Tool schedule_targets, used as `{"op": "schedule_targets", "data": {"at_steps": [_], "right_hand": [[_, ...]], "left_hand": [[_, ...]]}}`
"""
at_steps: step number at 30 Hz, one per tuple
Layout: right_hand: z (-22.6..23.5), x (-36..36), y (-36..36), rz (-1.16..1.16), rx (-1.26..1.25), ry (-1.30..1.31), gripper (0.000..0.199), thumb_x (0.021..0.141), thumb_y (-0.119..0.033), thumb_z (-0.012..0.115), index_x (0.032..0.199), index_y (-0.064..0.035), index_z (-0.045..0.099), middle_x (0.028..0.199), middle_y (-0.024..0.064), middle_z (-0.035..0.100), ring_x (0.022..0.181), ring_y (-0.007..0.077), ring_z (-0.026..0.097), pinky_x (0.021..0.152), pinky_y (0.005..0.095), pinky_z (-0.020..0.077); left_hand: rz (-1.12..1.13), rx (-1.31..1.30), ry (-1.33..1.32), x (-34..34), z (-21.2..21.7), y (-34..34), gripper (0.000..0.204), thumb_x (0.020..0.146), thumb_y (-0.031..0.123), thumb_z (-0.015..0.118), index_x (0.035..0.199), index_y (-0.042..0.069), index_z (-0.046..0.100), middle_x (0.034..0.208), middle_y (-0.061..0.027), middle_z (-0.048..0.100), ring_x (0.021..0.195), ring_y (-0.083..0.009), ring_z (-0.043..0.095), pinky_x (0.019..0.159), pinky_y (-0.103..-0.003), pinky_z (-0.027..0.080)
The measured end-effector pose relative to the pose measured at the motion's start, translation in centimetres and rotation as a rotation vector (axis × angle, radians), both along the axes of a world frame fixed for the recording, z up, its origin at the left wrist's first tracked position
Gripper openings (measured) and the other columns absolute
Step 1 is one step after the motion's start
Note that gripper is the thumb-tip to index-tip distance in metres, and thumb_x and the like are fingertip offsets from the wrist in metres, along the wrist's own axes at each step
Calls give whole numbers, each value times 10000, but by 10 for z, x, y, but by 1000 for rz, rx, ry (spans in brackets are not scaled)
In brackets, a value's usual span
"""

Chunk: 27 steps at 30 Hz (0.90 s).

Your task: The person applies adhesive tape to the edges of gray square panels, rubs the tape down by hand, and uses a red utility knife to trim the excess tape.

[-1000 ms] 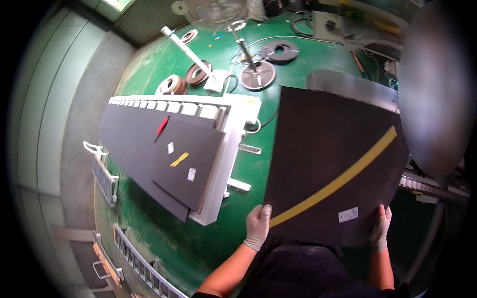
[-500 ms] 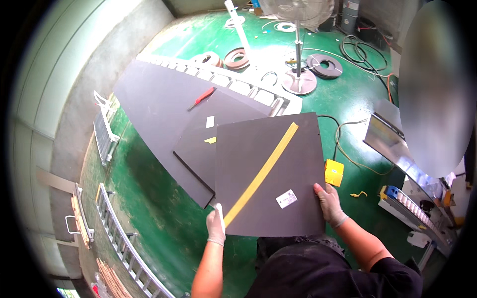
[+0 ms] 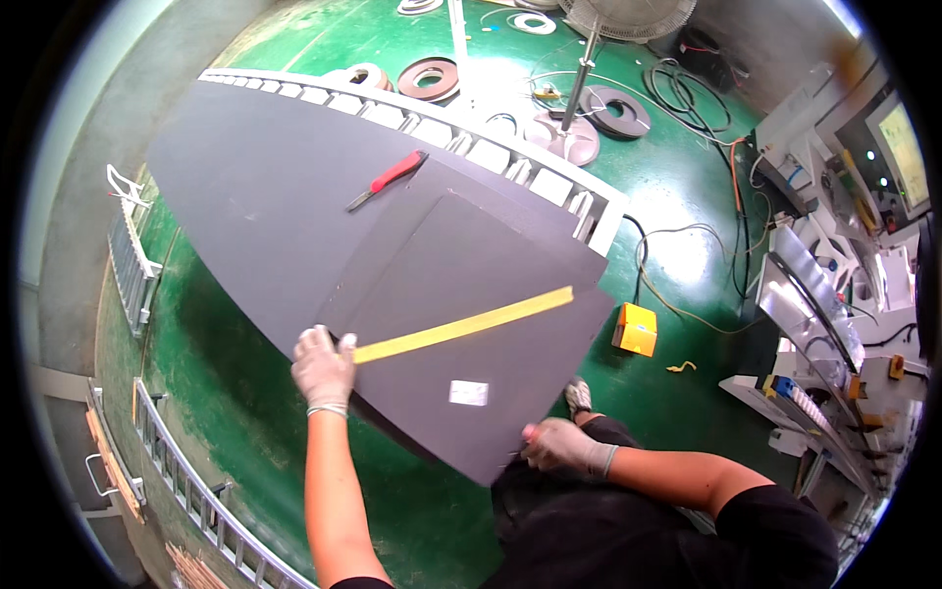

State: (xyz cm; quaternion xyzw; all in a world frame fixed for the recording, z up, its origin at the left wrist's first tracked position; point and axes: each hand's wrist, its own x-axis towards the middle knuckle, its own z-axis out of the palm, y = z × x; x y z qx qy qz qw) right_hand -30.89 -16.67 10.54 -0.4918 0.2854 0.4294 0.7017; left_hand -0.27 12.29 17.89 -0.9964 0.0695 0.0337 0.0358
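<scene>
The taped panel [image 3: 466, 355], a dark board with a strip of yellow tape [image 3: 461, 324] slanting across it and a white label [image 3: 468, 393] near its lower edge, now lies over the smaller panel [image 3: 392, 231] on the bench, where half a second ago it was held up closer to the body. It has turned as well, one corner now pointing toward the person, and it hides the markings that showed on the panel below; the stack seems to be taking much of its weight, so the work looks closer to placing than carrying. The left hand [image 3: 324, 371] rests at the board's left corner, thumb by the tape's end; whether it grips cannot be told. The right hand [image 3: 564, 447] is clamped on the near right edge, thumb on top, the other fingers mostly hidden. Underneath, a large panel [image 3: 245, 177] spreads over a white roller bed [image 3: 488, 154], and a red-handled knife [image 3: 392, 177] lies on it beyond the boards. Around this, the green floor [image 3: 235, 412] carries a yellow box [image 3: 635, 329], a brown roll [image 3: 429, 80] and a pedestal fan [image 3: 628, 15]; machinery [image 3: 814, 363] stands at the right.
</scene>
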Motion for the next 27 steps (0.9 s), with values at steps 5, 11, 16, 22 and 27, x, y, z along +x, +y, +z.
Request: {"op": "schedule_targets", "data": {"at_steps": [5, 11, 16, 22, 27], "right_hand": [[88, 61, -35, 474, -553, -870, 396, 1005, -472, 575, 1108, -115, 715, 1030, 133, 725, 933, 308, 707, 916, 422, 503], [47, 161, -120, -228, -1102, -801, 251, 943, -199, 647, 1120, -26, 691, 1033, 180, 714, 974, 345, 700, 879, 409, 554], [66, 212, -132, 470, -773, -503, 354, 963, -401, 637, 1034, -65, 722, 954, 191, 710, 939, 387, 683, 857, 437, 540], [47, 215, -154, 781, -256, -452, 430, 969, -482, 639, 1059, -71, 727, 987, 175, 719, 951, 332, 693, 851, 411, 535], [89, 297, -134, 992, 102, -757, 343, 973, -399, 638, 1043, -75, 726, 982, 149, 728, 940, 318, 696, 846, 424, 537]], "left_hand": [[483, -974, -114, -22, -70, 42, 731, 1023, 404, 592, 1483, -117, 365, 1472, -312, 438, 1391, -390, 450, 1165, -441, 366], [419, -453, -7, -66, -78, 2, 746, 1006, 431, 589, 1540, -29, 345, 1564, -265, 364, 1442, -409, 374, 1182, -496, 311], [479, -219, -101, -19, -83, -22, 767, 973, 500, 590, 1545, 38, 370, 1530, -241, 405, 1406, -407, 406, 1148, -520, 344], [249, -224, -175, 55, -92, -51, 714, 961, 499, 603, 1503, 64, 443, 1450, -217, 493, 1375, -394, 440, 1142, -525, 340], [47, -235, -197, 103, -90, -86, 675, 941, 450, 634, 1472, 59, 487, 1446, -208, 508, 1387, -393, 431, 1176, -532, 295]]}}
